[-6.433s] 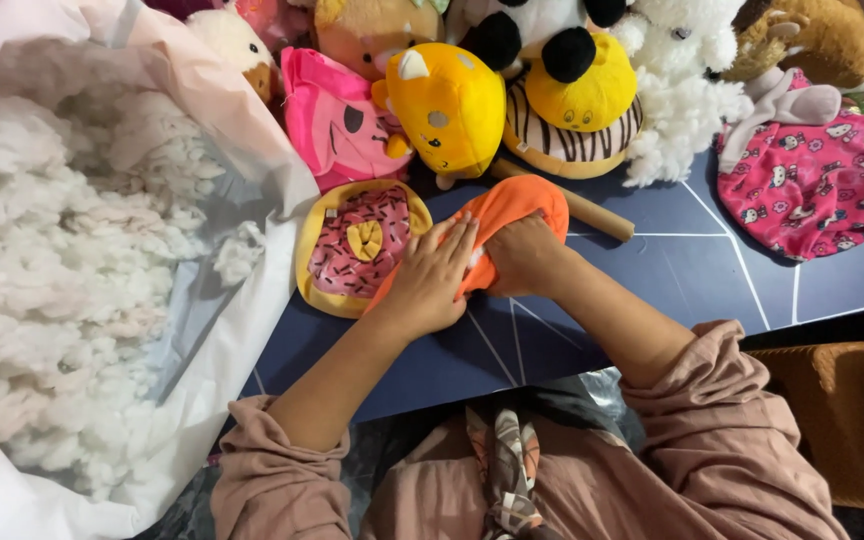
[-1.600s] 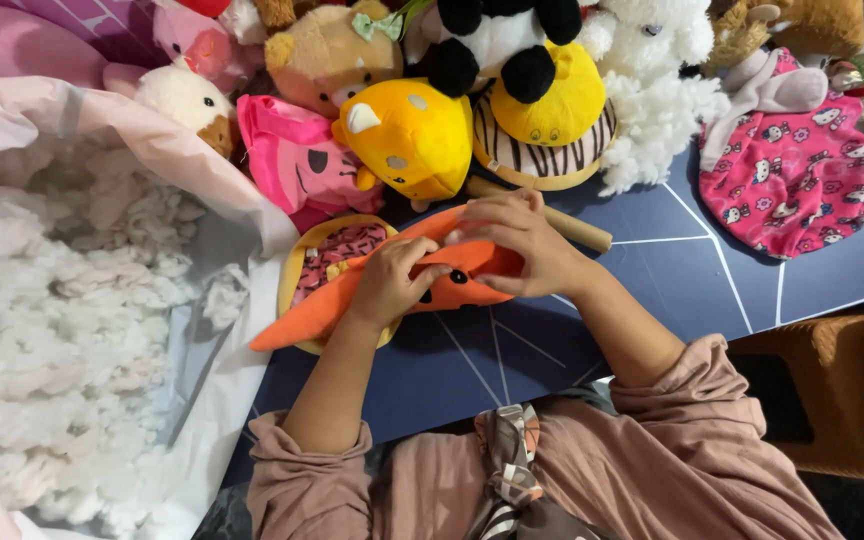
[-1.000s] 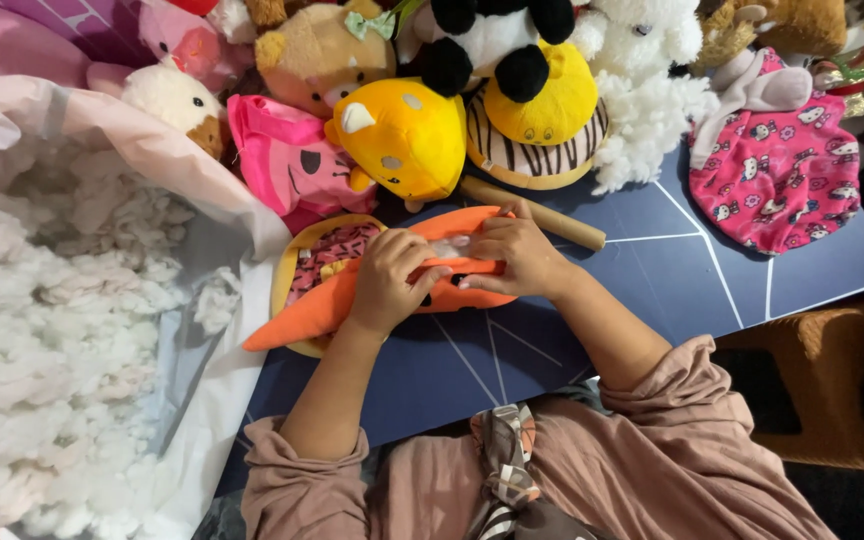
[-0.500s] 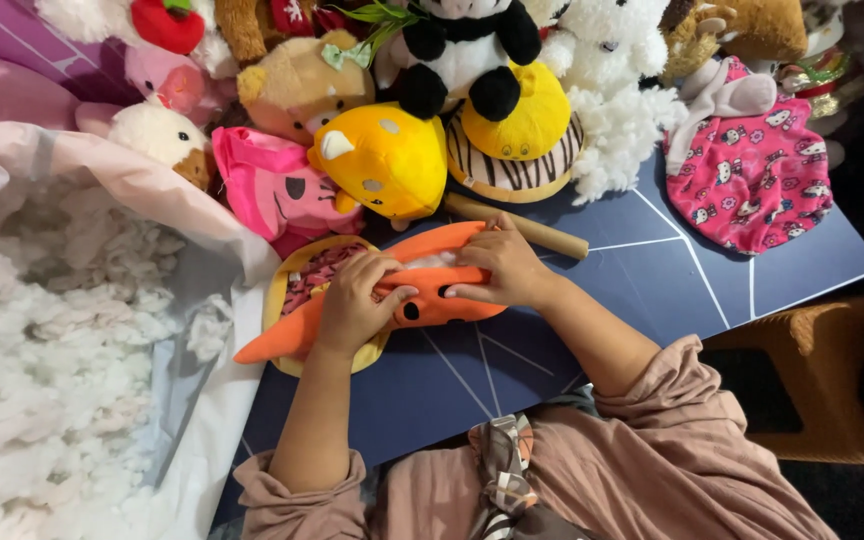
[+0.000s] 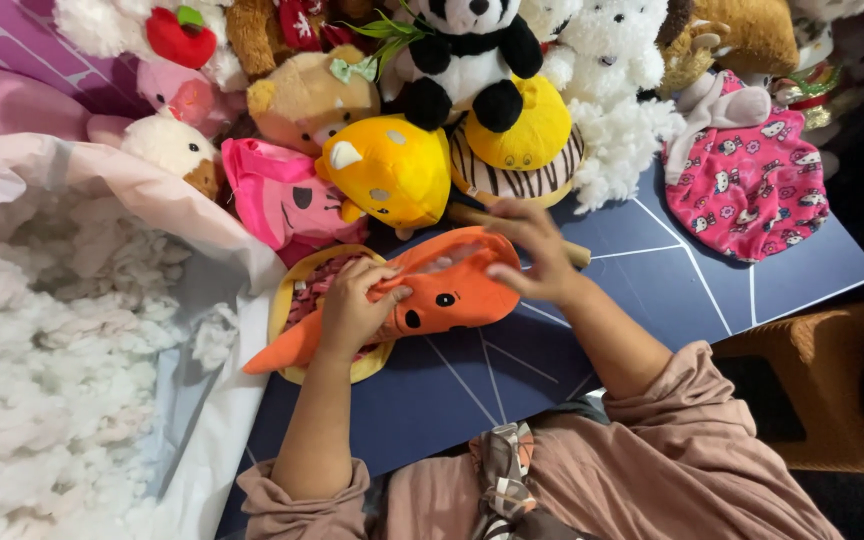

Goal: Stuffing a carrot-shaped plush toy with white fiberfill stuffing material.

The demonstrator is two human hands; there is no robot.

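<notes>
At the table's left edge I see an open bag of white stuffing (image 5: 42,360). Next right, my left hand (image 5: 352,310) pinches the orange plush skin (image 5: 432,295), which lies over a doughnut cushion (image 5: 297,300) near the table's middle. My right hand (image 5: 537,255) curls its fingers on the skin's upper rim, spreading the opening. I judge the limp fabric could slip free and the opening close, since both grips are shallow.

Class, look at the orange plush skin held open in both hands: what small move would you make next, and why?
Probably reach the left hand to the white stuffing. The orange plush skin lies flat, and the right hand holds its opening wide with little fill visible inside.
</notes>
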